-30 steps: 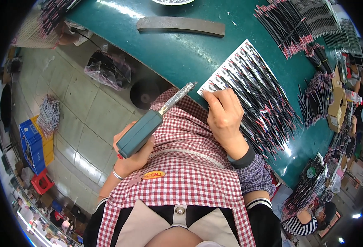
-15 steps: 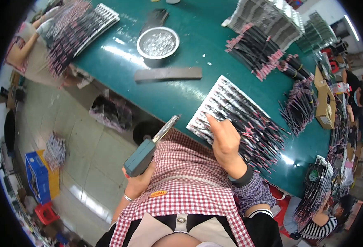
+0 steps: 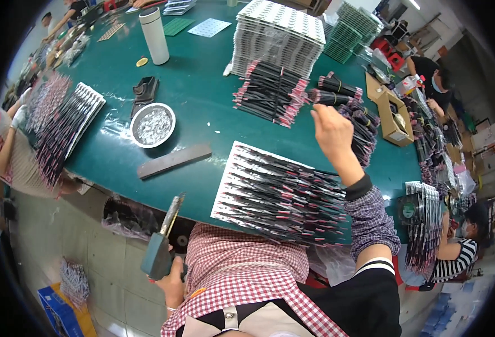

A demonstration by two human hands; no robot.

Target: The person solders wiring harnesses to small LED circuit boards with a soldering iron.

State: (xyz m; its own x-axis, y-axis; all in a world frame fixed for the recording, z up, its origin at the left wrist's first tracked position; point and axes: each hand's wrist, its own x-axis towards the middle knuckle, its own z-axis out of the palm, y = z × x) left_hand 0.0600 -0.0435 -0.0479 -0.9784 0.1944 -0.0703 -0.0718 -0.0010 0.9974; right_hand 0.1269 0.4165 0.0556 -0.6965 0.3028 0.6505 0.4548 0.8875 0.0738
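A teal hand tool with a long metal tip (image 3: 156, 251) is in my left hand (image 3: 173, 282), below the table's front edge; its tip points up toward the tabletop. My right hand (image 3: 334, 133) reaches out over the table beside small bundles of black, pink-ended leads (image 3: 337, 96). Its fingers are curled together, and whatever they hold is hidden. In front of me lies a white board (image 3: 225, 194) covered with rows of black leads (image 3: 292, 196), their loose ends hanging to the right under my right forearm.
A metal bowl of silvery bits (image 3: 153, 126) and a flat grey bar (image 3: 174, 161) lie left of the board. Farther back stand a white bottle (image 3: 154, 36), a stack of white trays (image 3: 278, 36) and a large lead bundle (image 3: 272, 92). Co-workers sit at both sides.
My right hand has moved from the board out to the lead bundles at the back right. The view has shifted, showing more of the far table. My left hand still grips the teal tool.
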